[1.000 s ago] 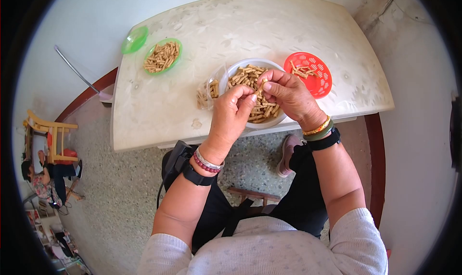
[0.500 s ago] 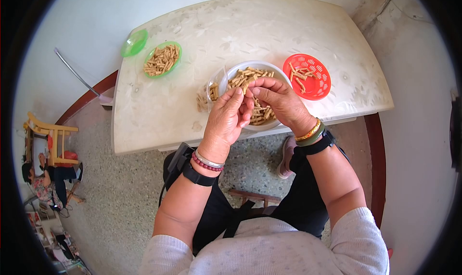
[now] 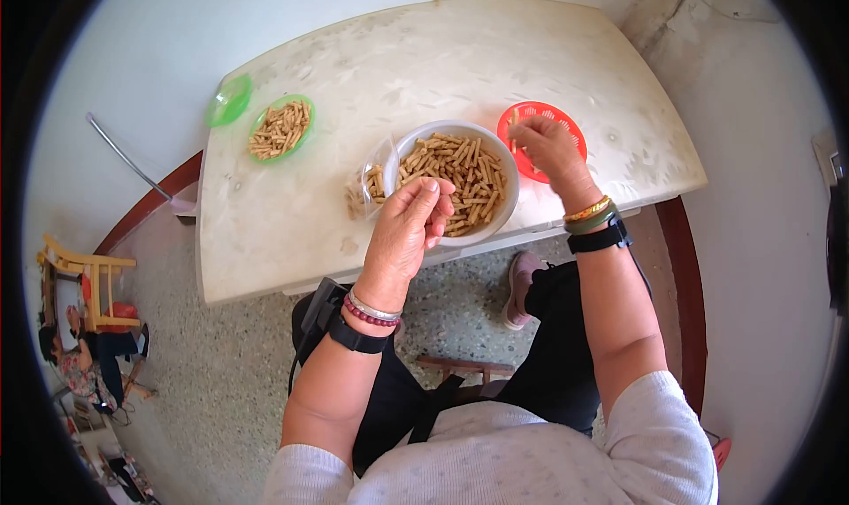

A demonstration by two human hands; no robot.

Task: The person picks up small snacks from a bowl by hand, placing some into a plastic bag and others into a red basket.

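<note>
Far left, the green lid (image 3: 228,101) and green bowl (image 3: 309,114) sit well apart from your hands. Your left hand (image 3: 405,233) hovers at the near rim of the white bowl (image 3: 513,187), fingers half curled; I cannot tell if they hold anything. The tan sticks (image 3: 455,164) fill that bowl, which stands near the table (image 3: 292,231) edge, so a wrist nudge could tip it off. Your right hand (image 3: 546,147) is pinched closed over the red basket (image 3: 539,109); whether it grips a stick is unclear, and a loose pinch could drop one outside

I see pale sleeves (image 3: 659,434), black trousers (image 3: 557,355), black wrist bands (image 3: 355,338) (red beads (image 3: 365,315) by the left hand (image 3: 407,231), gold bangle (image 3: 588,210) by the right hand (image 3: 548,147)).
</note>
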